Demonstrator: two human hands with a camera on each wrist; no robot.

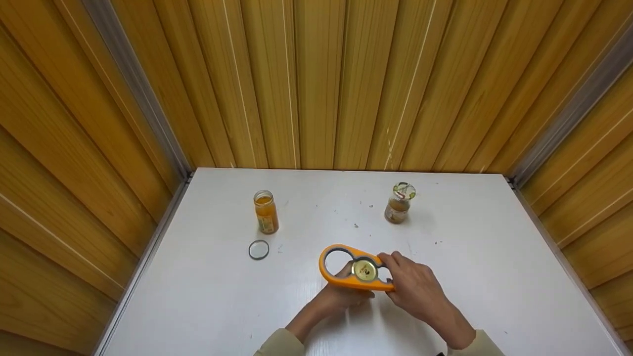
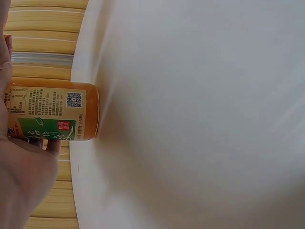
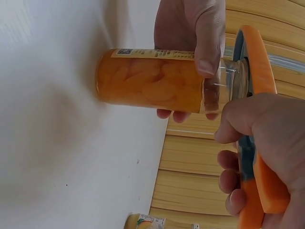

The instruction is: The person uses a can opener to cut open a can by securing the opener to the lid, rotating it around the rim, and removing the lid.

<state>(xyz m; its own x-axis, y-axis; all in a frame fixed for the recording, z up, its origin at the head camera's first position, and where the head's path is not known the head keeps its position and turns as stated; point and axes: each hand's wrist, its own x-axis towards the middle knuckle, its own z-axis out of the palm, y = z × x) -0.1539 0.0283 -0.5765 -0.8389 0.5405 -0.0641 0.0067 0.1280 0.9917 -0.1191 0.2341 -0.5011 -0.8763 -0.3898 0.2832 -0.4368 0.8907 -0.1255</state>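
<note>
My left hand (image 1: 341, 297) grips a glass jar (image 3: 147, 81) of orange fruit pieces, its fingers wrapped around the upper body. A green and beige label (image 2: 52, 114) faces the left wrist camera. The jar stands roughly upright; whether its base touches the table cannot be told. My right hand (image 1: 419, 289) holds an orange and grey jar opener (image 1: 346, 281) by its handle end. One of the opener's rings sits around the gold lid (image 1: 365, 270), while the larger ring beyond it encircles nothing.
An uncapped jar (image 1: 267, 216) with orange contents stands at the back left of the white table (image 1: 207, 296). In front of it lies a loose round lid (image 1: 258, 249). Another jar (image 1: 397, 210), topped by a patterned lid, stands at the back right. Wood-patterned walls (image 1: 316, 89) enclose the table.
</note>
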